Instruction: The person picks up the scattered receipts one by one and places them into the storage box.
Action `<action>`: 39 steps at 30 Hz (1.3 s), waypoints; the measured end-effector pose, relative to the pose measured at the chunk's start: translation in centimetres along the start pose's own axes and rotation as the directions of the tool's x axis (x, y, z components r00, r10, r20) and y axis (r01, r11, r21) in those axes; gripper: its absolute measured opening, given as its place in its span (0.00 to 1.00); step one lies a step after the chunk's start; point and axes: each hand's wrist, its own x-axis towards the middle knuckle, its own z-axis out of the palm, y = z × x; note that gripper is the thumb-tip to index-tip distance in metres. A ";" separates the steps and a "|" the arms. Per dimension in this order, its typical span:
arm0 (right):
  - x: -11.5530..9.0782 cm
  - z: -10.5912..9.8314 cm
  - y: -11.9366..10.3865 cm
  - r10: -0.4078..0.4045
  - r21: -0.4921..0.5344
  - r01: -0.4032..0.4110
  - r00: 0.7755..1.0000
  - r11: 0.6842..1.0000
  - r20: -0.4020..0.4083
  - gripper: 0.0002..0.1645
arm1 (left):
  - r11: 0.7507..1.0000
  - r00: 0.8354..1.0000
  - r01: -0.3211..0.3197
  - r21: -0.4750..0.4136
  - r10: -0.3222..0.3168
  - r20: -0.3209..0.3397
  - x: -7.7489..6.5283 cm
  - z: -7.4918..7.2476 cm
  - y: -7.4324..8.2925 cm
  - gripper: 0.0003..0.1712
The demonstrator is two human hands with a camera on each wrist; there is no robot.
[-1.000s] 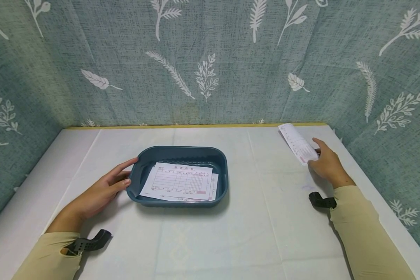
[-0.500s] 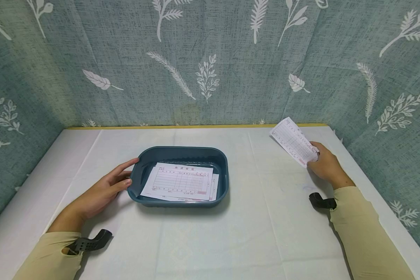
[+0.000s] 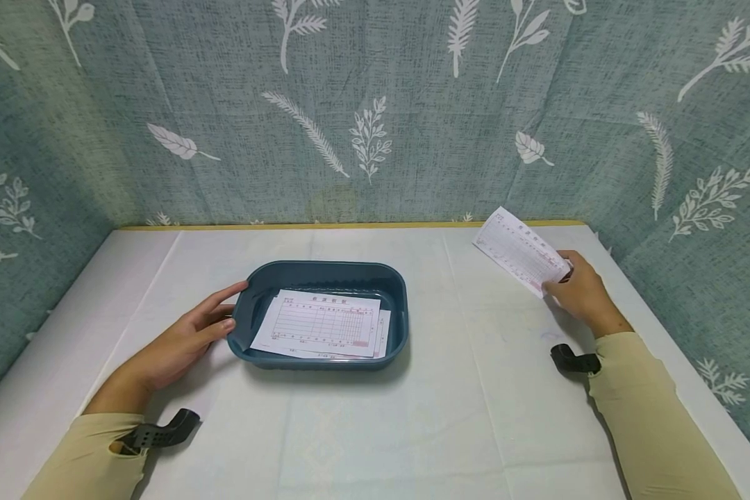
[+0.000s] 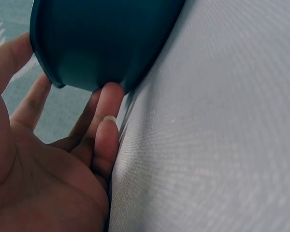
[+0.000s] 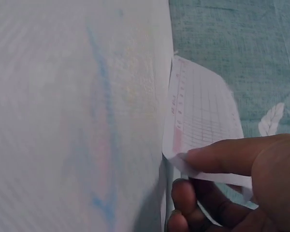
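A dark teal plastic tray [image 3: 325, 364] stands on the table, holding several printed paper forms [image 3: 325, 323] that lie overlapped. At its left end, my left hand [image 3: 190, 340] rests its fingertips on the rim and outer wall, fingers spread and loosely bent. In the left wrist view, the tray [image 4: 101, 43] shows from below its rim, with fingers against its wall. Off to the right, my right hand [image 3: 581, 292] pinches a single printed form [image 3: 519, 250] by one corner, between thumb and fingers. The right wrist view shows this form [image 5: 203, 106] bending, its free end tilted up.
A white cloth covers the table [image 3: 375, 437], with a yellow strip [image 3: 375, 226] along its back edge. Green leaf-patterned fabric [image 3: 425, 139] hangs behind and on both sides. Black wrist mounts [image 3: 165, 429] sit at the sleeves.
The right hand has taken hold of the form's corner; the form has lifted and turned, its free end swinging left. The left hand and the tray have stayed almost still.
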 end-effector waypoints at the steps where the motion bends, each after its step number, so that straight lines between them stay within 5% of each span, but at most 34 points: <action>1: 0.0 0.0 -0.1 -0.002 0.003 0.002 1.000 1.000 -0.005 0.42 | 1.000 1.000 0.001 0.003 -0.001 0.000 0.0 0.0 0.0 0.36; 13: -0.4 0.2 -1.0 -0.080 0.043 0.084 0.993 0.996 -0.089 0.25 | 1.000 1.000 -0.011 0.004 0.011 0.001 0.0 -0.2 -0.1 0.36; 21: -0.7 0.4 -1.7 -0.070 0.057 0.077 0.991 0.995 -0.115 0.23 | 1.000 1.000 0.000 0.011 0.000 -0.003 0.0 -0.2 -0.2 0.36; 39: -2.2 0.9 -4.2 -0.191 0.092 0.206 0.971 0.974 -0.147 0.25 | 1.000 1.000 -0.006 0.022 0.006 0.000 0.0 -0.1 -0.2 0.36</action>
